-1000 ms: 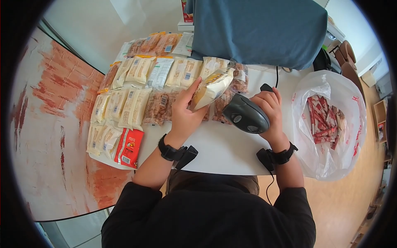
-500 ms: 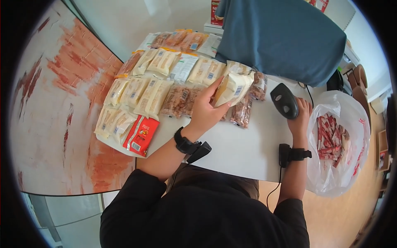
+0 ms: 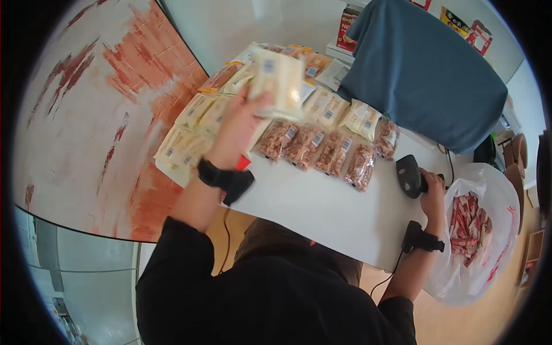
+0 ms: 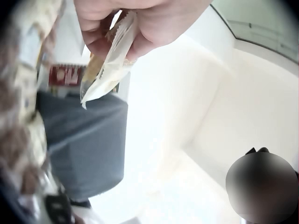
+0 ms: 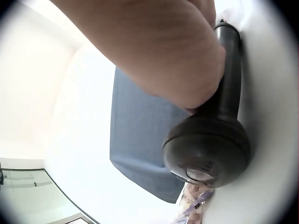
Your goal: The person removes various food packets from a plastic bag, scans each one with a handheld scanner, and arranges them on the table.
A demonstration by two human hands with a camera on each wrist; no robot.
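Observation:
My left hand point(image 3: 238, 123) grips a cream-coloured plastic food packet point(image 3: 279, 80) with a barcode label, raised over the left rows of packets and blurred in the head view. The left wrist view shows the packet's crimped edge point(image 4: 112, 74) between thumb and fingers. At the right side of the table, my right hand point(image 3: 432, 192) holds a black barcode scanner point(image 3: 408, 175) by its handle. In the right wrist view the scanner's rounded head point(image 5: 205, 154) lies close over the white tabletop. Packets with brown chunky contents point(image 3: 330, 152) lie nearest the scanner.
More cream packets point(image 3: 362, 118) lie in rows on the white table point(image 3: 322, 204). A blue-grey cloth point(image 3: 425, 75) covers a bulky shape behind. On the right stands a translucent plastic bag point(image 3: 500, 230) with red-and-white sticks point(image 3: 468, 224). A painted panel point(image 3: 115, 126) flanks the left.
My left hand has carried the cream packet leftwards over the rows. My right hand has moved the scanner away from the packet, to the right and down near the tabletop. The head view has turned left.

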